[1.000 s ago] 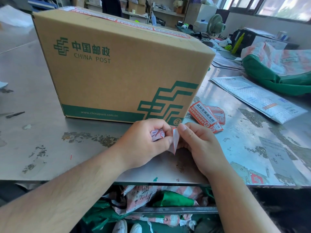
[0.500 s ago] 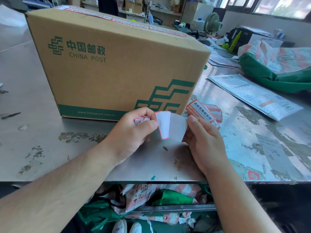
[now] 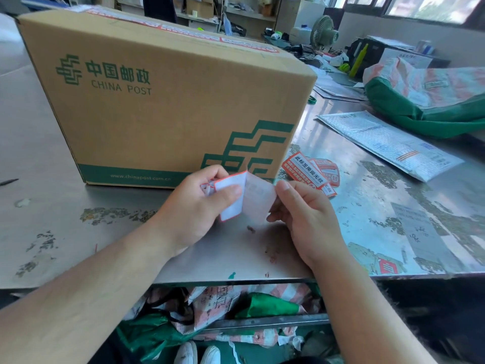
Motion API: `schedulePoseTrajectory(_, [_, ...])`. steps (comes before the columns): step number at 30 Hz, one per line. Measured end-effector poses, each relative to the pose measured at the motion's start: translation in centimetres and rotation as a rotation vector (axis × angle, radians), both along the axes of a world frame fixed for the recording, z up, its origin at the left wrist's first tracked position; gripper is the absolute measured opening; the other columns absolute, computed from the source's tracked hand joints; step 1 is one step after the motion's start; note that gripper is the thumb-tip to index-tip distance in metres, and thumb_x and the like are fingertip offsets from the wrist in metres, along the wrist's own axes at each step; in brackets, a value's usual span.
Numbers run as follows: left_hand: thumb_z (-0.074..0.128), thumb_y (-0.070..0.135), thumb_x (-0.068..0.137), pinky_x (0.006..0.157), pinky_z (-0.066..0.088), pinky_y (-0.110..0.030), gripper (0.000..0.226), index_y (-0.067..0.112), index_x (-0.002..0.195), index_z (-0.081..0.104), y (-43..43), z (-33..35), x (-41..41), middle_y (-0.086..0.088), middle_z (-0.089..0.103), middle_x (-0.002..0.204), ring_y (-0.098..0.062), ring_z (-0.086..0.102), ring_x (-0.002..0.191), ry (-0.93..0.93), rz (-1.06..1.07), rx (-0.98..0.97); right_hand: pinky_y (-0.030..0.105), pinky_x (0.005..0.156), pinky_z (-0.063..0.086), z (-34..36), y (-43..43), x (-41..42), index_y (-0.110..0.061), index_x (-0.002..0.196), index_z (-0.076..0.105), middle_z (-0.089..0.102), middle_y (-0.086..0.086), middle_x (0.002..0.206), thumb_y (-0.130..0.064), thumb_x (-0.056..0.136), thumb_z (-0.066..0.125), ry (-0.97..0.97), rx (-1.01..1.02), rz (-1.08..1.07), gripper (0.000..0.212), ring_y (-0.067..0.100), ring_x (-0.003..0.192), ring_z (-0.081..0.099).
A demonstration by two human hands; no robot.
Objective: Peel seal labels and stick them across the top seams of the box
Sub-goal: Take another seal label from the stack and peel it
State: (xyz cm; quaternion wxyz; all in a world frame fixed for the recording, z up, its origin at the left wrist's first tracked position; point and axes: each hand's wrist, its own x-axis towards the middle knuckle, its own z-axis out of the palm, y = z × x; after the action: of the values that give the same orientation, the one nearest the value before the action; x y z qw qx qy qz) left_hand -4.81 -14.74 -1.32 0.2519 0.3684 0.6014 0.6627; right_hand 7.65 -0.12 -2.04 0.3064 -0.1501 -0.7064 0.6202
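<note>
A brown China Post cardboard box [image 3: 162, 106] stands on the metal table, with red-and-white seal labels [image 3: 189, 30] stuck along its top seam. In front of it, my left hand [image 3: 194, 208] pinches a red-edged seal label [image 3: 232, 198] with its white underside facing me. My right hand [image 3: 301, 214] holds the translucent backing sheet [image 3: 259, 203], which is partly separated from the label. More red seal labels [image 3: 309, 172] lie on the table by the box's near right corner.
A grey padded mailer [image 3: 388, 143] lies to the right on the steel table [image 3: 52, 232]. A green and white mail sack [image 3: 430, 101] sits at the far right. A small fan [image 3: 324, 32] and clutter stand behind. Sacks lie under the table edge.
My hands rose from the table and drew apart. The label has come further off its backing, with the white underside now spread wide between both hands.
</note>
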Motion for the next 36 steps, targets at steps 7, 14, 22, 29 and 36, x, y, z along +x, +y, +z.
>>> schedulePoseTrajectory(7, [0.049,0.022,0.080,0.049,0.022,-0.028,0.013,0.028,0.071,0.041,0.2,-0.5,-0.2,0.007,0.036,0.063,-0.016,0.028,0.060,0.057,0.156,-0.017,0.049,0.077,0.046,-0.3,0.5,-0.2,-0.001,0.083,0.070,0.064,0.024,0.088,-0.041,0.087,0.063,0.055,-0.170,-0.082,0.041,0.033,0.083,0.059])
schedulePoseTrajectory(14, [0.041,0.002,0.086,0.057,0.037,-0.027,0.037,0.036,0.101,0.046,0.2,-0.3,-0.2,0.000,0.052,0.086,-0.013,0.045,0.067,-0.018,0.260,-0.023,0.041,0.074,0.040,0.2,0.6,-0.2,-0.011,0.072,0.069,0.053,0.020,0.089,-0.021,0.086,0.060,0.145,-0.386,-0.145,0.020,0.030,0.084,0.050])
schedulePoseTrajectory(22, [0.042,0.010,0.075,0.066,0.031,-0.034,0.037,0.035,0.098,0.054,0.2,-0.4,-0.2,0.000,0.051,0.085,-0.018,0.039,0.073,-0.086,0.282,0.031,0.028,0.049,0.040,0.8,0.6,-0.2,-0.010,0.071,0.057,0.051,0.013,0.071,-0.010,0.090,0.055,0.184,-0.494,-0.253,0.019,0.024,0.062,0.051])
schedulePoseTrajectory(29, [0.069,0.037,0.082,0.050,0.044,-0.015,0.031,0.031,0.107,0.052,-0.2,0.0,0.5,0.011,0.051,0.077,0.000,0.047,0.056,0.042,0.207,0.059,0.027,0.051,0.038,0.7,0.6,-0.3,-0.013,0.070,0.055,0.049,0.008,0.068,-0.014,0.080,0.057,0.196,-0.496,-0.225,0.010,0.021,0.062,0.050])
schedulePoseTrajectory(36, [0.044,0.018,0.101,0.084,0.051,-0.053,0.020,0.029,0.111,0.059,-0.4,-0.1,0.7,0.002,0.074,0.087,-0.018,0.071,0.080,0.114,0.157,0.092,0.027,0.051,0.038,0.6,0.5,-0.3,-0.014,0.071,0.056,0.051,0.007,0.068,-0.016,0.083,0.057,0.190,-0.488,-0.210,0.012,0.020,0.062,0.051])
